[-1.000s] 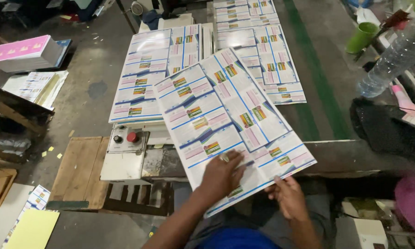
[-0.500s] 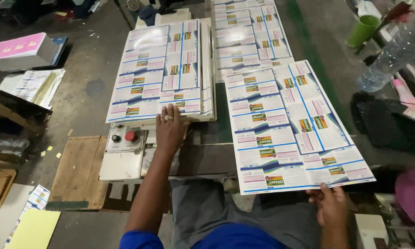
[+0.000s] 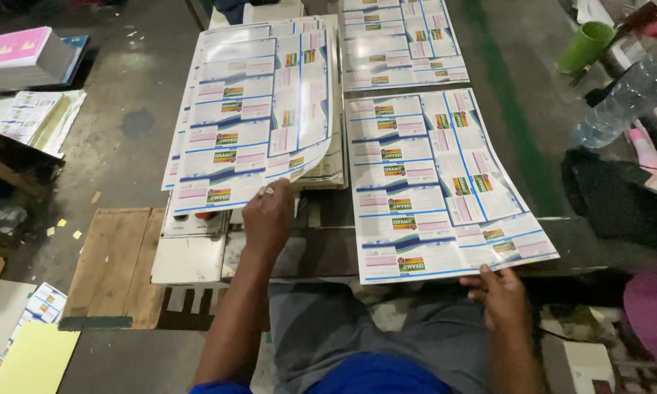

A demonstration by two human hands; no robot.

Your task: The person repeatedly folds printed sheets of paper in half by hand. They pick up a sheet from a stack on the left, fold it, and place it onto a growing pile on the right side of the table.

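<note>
Left hand (image 3: 269,217) pinches near edge of top printed label sheet (image 3: 252,120), corner curling up off the stack (image 3: 332,164) at 12 o'clock. Right hand (image 3: 502,295) grips near edge of second printed sheet (image 3: 434,182), lying at 1 o'clock over the worktable (image 3: 321,252). Clear plastic bottle (image 3: 624,95) and green cup (image 3: 585,45) at 2 o'clock.

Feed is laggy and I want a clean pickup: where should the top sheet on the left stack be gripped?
Probably at its near edge, coming from the person's side. That edge of the top sheet already curls up off the left stack, where the left hand pinches it. The far end lies flat, leaving no gap for fingers. The right hand holds the other sheet.
</note>
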